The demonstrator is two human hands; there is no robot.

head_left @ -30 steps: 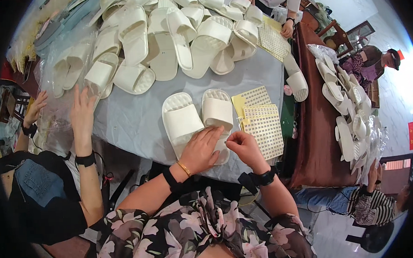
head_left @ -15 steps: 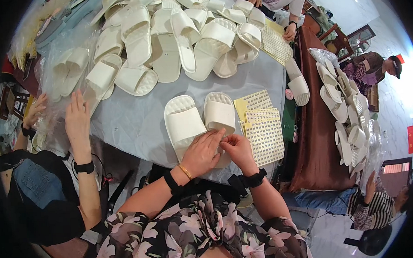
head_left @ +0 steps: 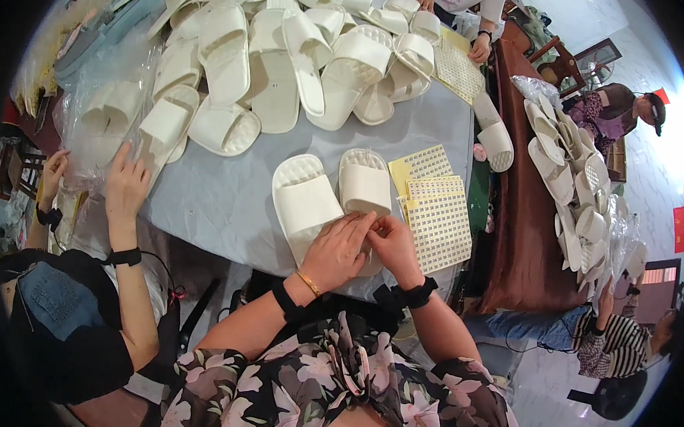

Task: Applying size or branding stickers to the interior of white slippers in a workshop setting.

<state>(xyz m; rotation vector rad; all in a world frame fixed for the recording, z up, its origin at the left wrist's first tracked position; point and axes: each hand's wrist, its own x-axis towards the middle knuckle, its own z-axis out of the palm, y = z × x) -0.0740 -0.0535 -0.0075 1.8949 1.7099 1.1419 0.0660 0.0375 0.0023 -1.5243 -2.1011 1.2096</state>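
Grey worktop (head_left: 220,207), near edge: my left hand (head_left: 332,253) braced a white slipper (head_left: 365,191), sensibly flat; right hand (head_left: 395,248) pinched, on what I couldn't tell.

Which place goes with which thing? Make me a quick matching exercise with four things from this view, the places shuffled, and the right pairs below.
Things:
1. Sticker sheets
2. Left hand
3. Bracelet
4. Pile of slippers

Places:
A. On the left wrist
B. Toward the far side of the table
C. On the table, right of the near pair of slippers
D. Laid over the near pair of slippers

Right pairs: 1-C, 2-D, 3-A, 4-B
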